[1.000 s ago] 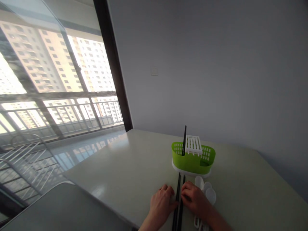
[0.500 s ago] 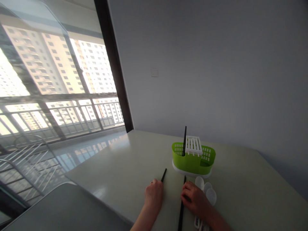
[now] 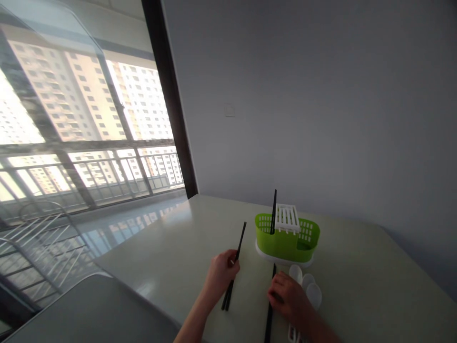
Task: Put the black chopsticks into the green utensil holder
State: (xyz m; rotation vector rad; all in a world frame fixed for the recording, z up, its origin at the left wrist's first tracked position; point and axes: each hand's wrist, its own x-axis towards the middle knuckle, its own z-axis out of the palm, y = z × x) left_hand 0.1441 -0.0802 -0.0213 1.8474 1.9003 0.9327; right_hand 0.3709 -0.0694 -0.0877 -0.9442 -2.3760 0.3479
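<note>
My left hand (image 3: pixel 222 272) is closed around a pair of black chopsticks (image 3: pixel 241 240), held at a slant above the table with their far tips together and near ends slightly apart. My right hand (image 3: pixel 287 295) rests low with curled fingers over another black chopstick or pair of chopsticks (image 3: pixel 269 324) lying on the tabletop. White spoons (image 3: pixel 314 295) lie beside and partly beneath that hand, their handles mostly hidden. Just beyond stands a green cutlery basket (image 3: pixel 280 245) on a white base, with black chopsticks (image 3: pixel 274 209) upright in its left part.
A white slatted rack (image 3: pixel 287 218) sits over the middle of the basket. The pale table (image 3: pixel 200 233) reaches back to a grey wall (image 3: pixel 303 119). Left of it are a grey chair (image 3: pixel 100 309), a metal rack (image 3: pixel 50 247) and a glazed balcony.
My left hand has lifted its chopsticks off the table and shifted slightly left and away from me, so more of their length shows. My right hand has hardly moved.
</note>
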